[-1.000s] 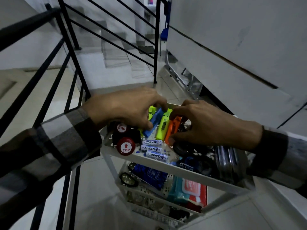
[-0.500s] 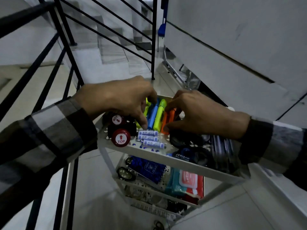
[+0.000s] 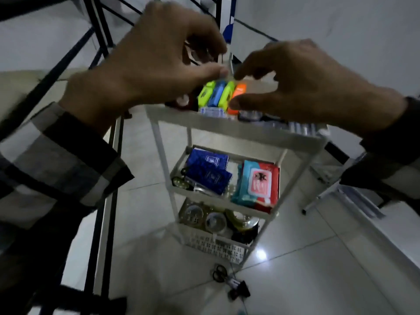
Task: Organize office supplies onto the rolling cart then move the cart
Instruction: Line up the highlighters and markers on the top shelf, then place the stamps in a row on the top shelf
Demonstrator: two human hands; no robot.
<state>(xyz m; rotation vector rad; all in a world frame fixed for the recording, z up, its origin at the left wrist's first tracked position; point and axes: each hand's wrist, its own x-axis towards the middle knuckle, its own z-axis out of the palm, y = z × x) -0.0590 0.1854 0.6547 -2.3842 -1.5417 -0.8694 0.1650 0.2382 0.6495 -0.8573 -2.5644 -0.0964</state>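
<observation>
A white three-tier rolling cart (image 3: 227,129) stands on the tiled floor. At the back of its top tray four highlighters lie side by side: yellow (image 3: 205,94), blue (image 3: 217,94), green (image 3: 227,94) and orange (image 3: 240,90). My left hand (image 3: 159,55) hovers above the tray's left part, fingers curled and apart, nothing in it. My right hand (image 3: 306,87) hovers over the right part, its thumb close to the orange highlighter and the fingers spread. Both hands hide much of the top tray.
Blue packets (image 3: 209,169) and a wet-wipes pack (image 3: 259,183) fill the middle shelf; tape rolls (image 3: 216,220) lie on the bottom one. Scissors (image 3: 219,272) and a black binder clip (image 3: 241,289) lie on the floor by the cart. A black railing (image 3: 102,42) runs left, a wall right.
Both hands have lifted off the highlighters and now hover above the tray. The view has pulled back and tilted down, showing all of the cart's shelves.
</observation>
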